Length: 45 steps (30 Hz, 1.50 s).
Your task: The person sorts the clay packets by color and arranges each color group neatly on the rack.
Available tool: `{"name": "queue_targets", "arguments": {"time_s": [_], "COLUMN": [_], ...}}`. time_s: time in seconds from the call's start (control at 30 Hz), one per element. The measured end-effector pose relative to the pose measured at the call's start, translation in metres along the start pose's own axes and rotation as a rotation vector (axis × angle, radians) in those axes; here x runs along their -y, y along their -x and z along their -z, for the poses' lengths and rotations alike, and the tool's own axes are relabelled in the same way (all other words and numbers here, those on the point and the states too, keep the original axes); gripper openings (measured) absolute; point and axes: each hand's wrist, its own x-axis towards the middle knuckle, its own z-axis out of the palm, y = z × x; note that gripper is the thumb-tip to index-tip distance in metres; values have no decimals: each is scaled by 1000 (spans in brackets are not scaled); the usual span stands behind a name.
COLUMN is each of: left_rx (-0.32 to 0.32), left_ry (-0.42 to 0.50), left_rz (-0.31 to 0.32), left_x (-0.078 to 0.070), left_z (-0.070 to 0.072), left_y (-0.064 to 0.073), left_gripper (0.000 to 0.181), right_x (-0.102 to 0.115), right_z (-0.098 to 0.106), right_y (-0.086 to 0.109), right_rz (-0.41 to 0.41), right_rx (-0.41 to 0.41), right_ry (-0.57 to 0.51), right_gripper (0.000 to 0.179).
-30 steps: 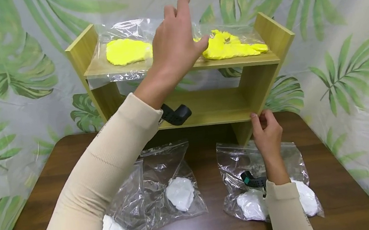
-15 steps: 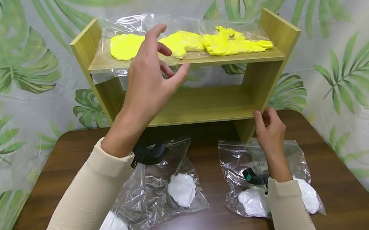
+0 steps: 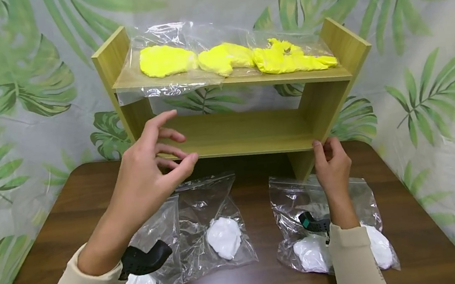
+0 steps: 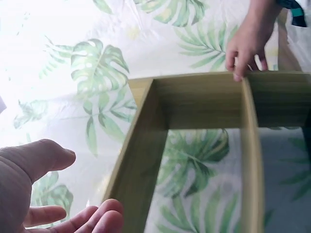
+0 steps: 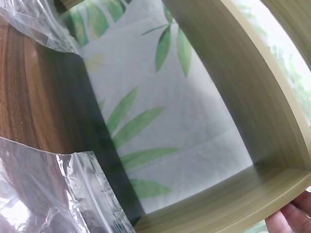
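The left hand (image 3: pixel 144 170) has been lowered, fingers (image 3: pixel 161 119) loose and empty, leaving the yellow bags (image 3: pixel 167 60) above them unheld; the shelf (image 3: pixel 251 125) is still gripped by the right hand (image 3: pixel 334 163).

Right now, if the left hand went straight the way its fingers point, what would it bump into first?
Probably the wooden shelf: the left hand points towards it. Depth is hard to judge, so I can't say which part it would touch first.

Right hand (image 5: pixel 290 215) mostly past its wrist view's edge, rightmost white lump (image 3: pixel 378 246) partly behind the (also cropped) right sleeve (image 3: pixel 353 259).
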Motion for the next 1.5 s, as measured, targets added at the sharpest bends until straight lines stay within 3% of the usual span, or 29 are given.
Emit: {"name": "queue_targets", "arguments": {"time_s": [0.23, 0.47, 0.73, 0.9, 1.07, 1.2, 1.33, 1.5], "left_rx": [-10, 10, 65, 69, 32, 5, -17, 72], "left_ry": [-42, -29, -35, -114, -207, -246, -315, -357], "left_rz": [102, 214, 437, 559, 651, 751, 803, 940], "left_x": [26, 50, 73, 89, 107, 122, 136, 153], "left_z": [14, 18, 18, 19, 18, 20, 22, 23], "left_y": [41, 79, 127, 155, 182, 199, 212, 225], "left_gripper": [60, 55, 45, 46, 47, 48, 47, 59], "right_x": [-1, -4, -6, -5, -4, -3, -3, -4], "right_z": [-2, 0, 2, 2, 3, 2, 2, 2], "right_y": [0, -2, 0, 1, 3, 2, 0, -1], "right_rz": [-8, -7, -11, -19, -23, -17, -5, -6], "right_rx": [2, -18, -15, -1, 8, 17, 9, 4], "right_ry": [1, 5, 12, -4, -12, -27, -36, -35], "right_gripper": [29, 27, 27, 27, 28, 28, 28, 28]}}
